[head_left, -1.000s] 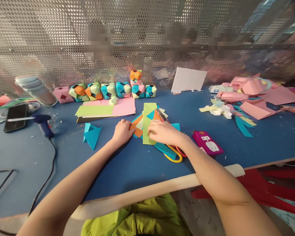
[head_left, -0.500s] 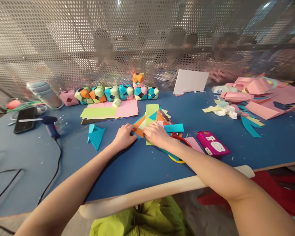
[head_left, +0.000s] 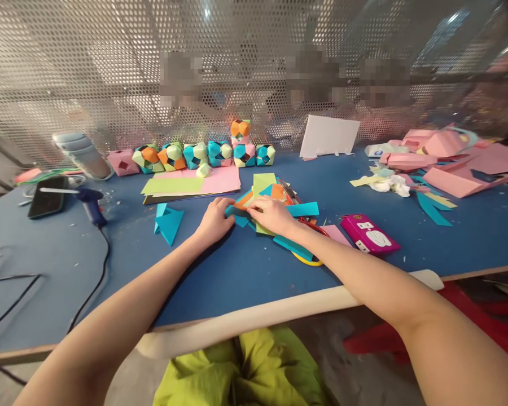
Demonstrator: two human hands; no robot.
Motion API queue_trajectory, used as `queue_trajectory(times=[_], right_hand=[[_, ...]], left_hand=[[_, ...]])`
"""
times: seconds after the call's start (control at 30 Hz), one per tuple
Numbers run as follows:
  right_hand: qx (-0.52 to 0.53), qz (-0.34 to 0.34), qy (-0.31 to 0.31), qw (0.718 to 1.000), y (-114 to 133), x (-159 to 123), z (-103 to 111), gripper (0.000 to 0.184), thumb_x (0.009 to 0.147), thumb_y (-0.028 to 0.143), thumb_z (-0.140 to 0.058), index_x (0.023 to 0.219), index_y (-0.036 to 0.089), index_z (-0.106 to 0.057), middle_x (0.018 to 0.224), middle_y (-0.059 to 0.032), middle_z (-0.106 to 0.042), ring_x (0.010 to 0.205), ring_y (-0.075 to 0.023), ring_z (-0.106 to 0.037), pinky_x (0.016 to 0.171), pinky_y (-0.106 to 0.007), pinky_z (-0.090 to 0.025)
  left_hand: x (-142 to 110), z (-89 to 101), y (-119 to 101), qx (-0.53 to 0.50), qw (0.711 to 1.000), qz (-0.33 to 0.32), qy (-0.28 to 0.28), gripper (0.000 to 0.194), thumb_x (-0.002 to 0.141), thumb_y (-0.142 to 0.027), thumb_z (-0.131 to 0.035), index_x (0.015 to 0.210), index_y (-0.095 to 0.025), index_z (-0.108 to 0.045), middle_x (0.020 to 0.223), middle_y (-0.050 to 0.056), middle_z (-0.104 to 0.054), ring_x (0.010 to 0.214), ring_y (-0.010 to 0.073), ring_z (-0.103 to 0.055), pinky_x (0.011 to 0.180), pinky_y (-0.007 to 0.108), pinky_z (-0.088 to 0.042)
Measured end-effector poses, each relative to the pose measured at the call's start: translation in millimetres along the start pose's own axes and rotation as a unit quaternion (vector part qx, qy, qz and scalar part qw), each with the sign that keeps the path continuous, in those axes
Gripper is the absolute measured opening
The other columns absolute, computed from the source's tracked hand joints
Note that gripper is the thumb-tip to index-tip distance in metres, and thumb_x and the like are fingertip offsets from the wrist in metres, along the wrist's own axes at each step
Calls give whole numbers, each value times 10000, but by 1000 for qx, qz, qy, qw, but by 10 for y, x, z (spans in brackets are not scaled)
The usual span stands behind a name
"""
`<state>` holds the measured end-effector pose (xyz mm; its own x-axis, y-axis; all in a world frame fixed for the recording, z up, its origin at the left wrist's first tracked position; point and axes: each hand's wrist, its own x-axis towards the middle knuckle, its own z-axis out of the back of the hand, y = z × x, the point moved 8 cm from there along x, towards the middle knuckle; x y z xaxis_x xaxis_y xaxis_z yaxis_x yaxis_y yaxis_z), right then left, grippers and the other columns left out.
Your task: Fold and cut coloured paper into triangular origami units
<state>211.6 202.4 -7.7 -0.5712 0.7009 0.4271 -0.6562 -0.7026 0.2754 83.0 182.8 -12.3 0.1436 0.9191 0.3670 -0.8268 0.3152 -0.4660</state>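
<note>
Between both hands is a folded piece of orange and blue paper [head_left: 238,213], much of it behind my fingers. My left hand [head_left: 215,221] pinches its left end, fingers closed. My right hand [head_left: 274,215] has its thumb and fingers closed at the right end, above a light green paper strip [head_left: 263,181]. Blue, orange and pink paper pieces lie around and under the right hand, with a blue strip [head_left: 303,209] sticking out to the right. Scissors with red and yellow handles [head_left: 309,259] lie partly under that wrist. A blue folded paper piece [head_left: 169,224] rests left of my left hand.
A row of folded paper balls [head_left: 195,155] stands behind a paper stack [head_left: 173,185]. To the left are a glue gun [head_left: 93,207], a phone [head_left: 48,196] and a bottle [head_left: 82,156]. A magenta power strip [head_left: 370,234] and pink paper scraps [head_left: 457,180] lie right.
The held paper has turned: its orange face showed broadly before, and now blue shows in front with orange behind. Both hands have stayed close together. The view has shifted slightly.
</note>
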Motion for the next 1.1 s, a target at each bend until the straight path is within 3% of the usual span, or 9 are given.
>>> queue_trajectory(times=[0.13,0.2,0.3,0.57,0.7,0.8,0.93,1.03,1.1], right_hand=[[102,-18,-21,994,-5,-25,116,226,936,242,-484,892,147,-685,928,-58,-713,849,-148,-646,774,-260,-480],[166,-4,-32,986,44,-54,168,220,895,298,-559,1005,146,-676,1025,-79,-707,946,-180,-643,831,-295,-491],[171,32,-50,983,137,-89,224,443,779,298,-698,1182,130,-621,1190,-119,-658,1130,-245,-580,956,-371,-453],[232,9,-39,972,102,-70,224,260,811,243,-610,1041,166,-704,969,-31,-727,967,-226,-645,883,-368,-494],[205,37,-51,977,172,-99,292,264,885,214,-509,1039,165,-717,950,-36,-740,913,-203,-668,843,-343,-518],[153,90,-109,978,261,-150,420,304,925,184,-453,1110,188,-695,1103,-55,-720,1052,-198,-650,942,-365,-500],[81,205,-183,958,453,-267,561,343,951,148,-396,1157,185,-669,1257,-115,-647,1203,-203,-575,1018,-422,-479],[51,297,-201,932,636,-381,572,370,962,116,-358,1185,174,-648,1335,-140,-586,1306,-205,-482,1036,-442,-473],[30,343,-182,921,748,-438,518,358,958,109,-377,1177,189,-648,1361,-120,-568,1350,-205,-426,1050,-456,-461]], left_hand=[[9,199,-82,-56,997,-1,-53,206,794,-183,-484,942,-188,-628,1052,64,-670,943,201,-625,817,331,-508],[18,316,-123,-106,991,-1,-83,155,790,-205,-496,853,-183,-635,962,55,-682,872,192,-628,777,328,-506],[24,445,-185,-210,973,8,-99,143,758,-241,-536,826,-168,-638,870,50,-684,800,186,-626,750,340,-515],[-54,703,-449,-534,843,-1,-73,92,686,-260,-572,692,-183,-522,768,12,-628,788,176,-643,746,373,-558],[-63,901,-454,-554,827,0,-90,149,745,-301,-494,646,-190,-494,686,18,-590,787,201,-659,752,385,-548],[-80,1002,-352,-576,809,30,-108,282,808,-379,-437,608,-189,-492,650,27,-565,776,208,-653,708,357,-540],[-215,915,-35,-553,812,163,-91,230,792,-401,-560,778,-172,-582,845,48,-643,804,186,-641,614,279,-525],[-386,581,148,-553,784,281,34,297,777,-412,-633,910,-147,-613,861,85,-678,725,191,-654,588,286,-529],[-462,365,139,-580,751,294,117,302,767,-370,-673,945,-129,-630,855,103,-697,707,192,-669,611,292,-540]])
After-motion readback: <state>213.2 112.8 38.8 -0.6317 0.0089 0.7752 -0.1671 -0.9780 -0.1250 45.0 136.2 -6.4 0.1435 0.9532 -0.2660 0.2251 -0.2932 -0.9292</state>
